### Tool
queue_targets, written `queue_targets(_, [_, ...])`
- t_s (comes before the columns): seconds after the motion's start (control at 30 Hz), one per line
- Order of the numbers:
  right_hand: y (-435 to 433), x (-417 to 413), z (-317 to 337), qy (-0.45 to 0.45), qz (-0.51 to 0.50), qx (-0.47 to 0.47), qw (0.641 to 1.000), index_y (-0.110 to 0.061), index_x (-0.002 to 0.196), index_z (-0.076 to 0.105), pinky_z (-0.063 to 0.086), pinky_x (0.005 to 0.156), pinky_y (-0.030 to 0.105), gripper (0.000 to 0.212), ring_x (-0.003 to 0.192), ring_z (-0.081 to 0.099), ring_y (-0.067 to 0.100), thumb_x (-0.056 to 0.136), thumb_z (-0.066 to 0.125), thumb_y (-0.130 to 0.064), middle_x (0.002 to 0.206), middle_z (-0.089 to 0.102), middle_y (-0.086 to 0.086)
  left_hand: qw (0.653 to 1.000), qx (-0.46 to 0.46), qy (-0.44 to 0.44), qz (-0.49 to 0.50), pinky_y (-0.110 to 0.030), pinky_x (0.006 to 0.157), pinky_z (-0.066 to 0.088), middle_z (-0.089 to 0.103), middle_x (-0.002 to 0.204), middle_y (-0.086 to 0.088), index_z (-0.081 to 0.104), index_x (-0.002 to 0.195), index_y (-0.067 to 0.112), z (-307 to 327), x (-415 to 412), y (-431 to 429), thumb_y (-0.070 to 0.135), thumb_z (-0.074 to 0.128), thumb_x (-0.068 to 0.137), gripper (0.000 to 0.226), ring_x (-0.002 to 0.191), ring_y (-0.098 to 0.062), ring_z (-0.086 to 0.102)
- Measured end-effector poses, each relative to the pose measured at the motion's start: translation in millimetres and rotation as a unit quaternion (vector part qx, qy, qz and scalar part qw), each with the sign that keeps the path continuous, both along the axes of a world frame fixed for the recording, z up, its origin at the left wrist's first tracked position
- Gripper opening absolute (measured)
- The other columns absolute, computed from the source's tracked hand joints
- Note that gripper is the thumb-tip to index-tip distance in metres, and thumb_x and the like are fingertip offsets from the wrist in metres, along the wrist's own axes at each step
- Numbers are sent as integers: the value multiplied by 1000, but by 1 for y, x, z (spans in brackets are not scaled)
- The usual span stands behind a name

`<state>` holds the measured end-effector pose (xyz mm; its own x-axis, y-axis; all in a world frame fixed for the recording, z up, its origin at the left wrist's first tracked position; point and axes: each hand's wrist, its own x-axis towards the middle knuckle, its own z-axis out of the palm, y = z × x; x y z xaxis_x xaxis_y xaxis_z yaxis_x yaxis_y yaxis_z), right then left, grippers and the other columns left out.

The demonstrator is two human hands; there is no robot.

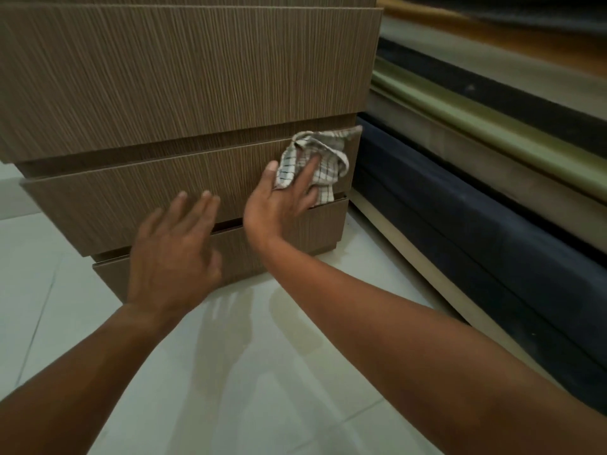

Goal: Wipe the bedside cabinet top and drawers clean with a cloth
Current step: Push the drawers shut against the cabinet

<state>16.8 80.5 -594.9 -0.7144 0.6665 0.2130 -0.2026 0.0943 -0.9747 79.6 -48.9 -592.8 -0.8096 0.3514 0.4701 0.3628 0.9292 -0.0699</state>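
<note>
Head view: a checked cloth (318,162) is being pressed flat against the right end of the middle drawer front (131,205) by the right hand (282,195), fingers spread over it, most of the cloth bunched above the fingertips. The left hand (174,251) is being held open, empty, before the lower drawer (289,234).

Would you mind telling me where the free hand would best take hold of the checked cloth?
Probably the loose bunched folds at the top of the white checked cloth, coming from above. The right hand pins its lower half flat against the brown wood-grain drawer front, so only that raised upper edge offers something to pinch.
</note>
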Motion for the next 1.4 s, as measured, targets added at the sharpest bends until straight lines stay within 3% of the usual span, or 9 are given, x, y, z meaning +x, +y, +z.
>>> queue_targets(0.17, [36,-13,17,-52,-13,190,980,-42,159,9,9,124,53,57,153,-14,32,107,31,-44,168,-12,-15,999,-24,8,48,-58,118,9,14,164,-9,18,156,10,26,-7,-6,31,61,85,86,152,-28,7])
queue_targets(0.3, [86,-17,40,-69,-57,-22,996,-28,159,26,32,112,38,55,147,28,30,107,37,-42,164,24,7,996,-49,-43,66,-59,119,6,6,165,-5,10,158,13,42,-1,-3,39,59,85,91,152,-26,3])
queue_targets(0.37, [107,-7,47,-86,-39,-129,987,-14,145,45,44,87,26,46,111,55,21,107,40,-40,133,55,9,995,-40,-62,71,-59,119,6,6,166,-3,10,158,15,53,1,2,41,59,86,91,152,-24,4])
queue_targets(0.47, [138,15,52,-128,-22,-173,976,-8,130,56,54,87,37,38,97,63,21,107,44,-36,116,65,7,993,-4,-89,79,-58,120,7,12,165,-3,12,158,16,71,5,11,44,60,87,90,152,-26,8])
queue_targets(0.67, [162,51,83,-205,58,185,960,-24,141,54,56,92,40,44,108,63,23,99,55,-11,127,63,5,995,21,-83,58,-56,120,7,16,164,-4,13,157,16,111,17,33,40,61,88,87,152,-28,5])
queue_targets(0.87, [172,67,158,-78,27,210,974,-22,89,71,56,68,35,19,82,68,17,97,55,-15,91,72,2,999,15,44,4,-55,121,8,19,163,-4,20,156,19,179,17,65,41,58,88,81,152,-29,4])
queue_targets(1.1, [155,51,275,111,-51,326,937,-17,90,68,41,77,31,17,89,55,16,98,54,-11,98,63,1,996,15,87,31,-56,120,14,27,161,-3,26,154,19,266,-11,89,49,52,88,77,150,-29,14])
queue_targets(1.27, [151,3,303,74,-39,440,894,-17,130,66,44,100,37,40,115,52,26,92,55,-11,136,52,5,995,61,-15,84,-56,117,20,42,153,-5,34,151,18,281,-28,86,59,36,94,70,144,-30,31])
queue_targets(1.4, [145,-29,300,-89,22,516,852,-24,133,60,47,98,45,53,124,50,31,86,54,-46,145,44,6,996,47,37,73,-57,117,20,39,154,-6,32,151,15,261,-38,78,62,34,93,75,144,-27,30])
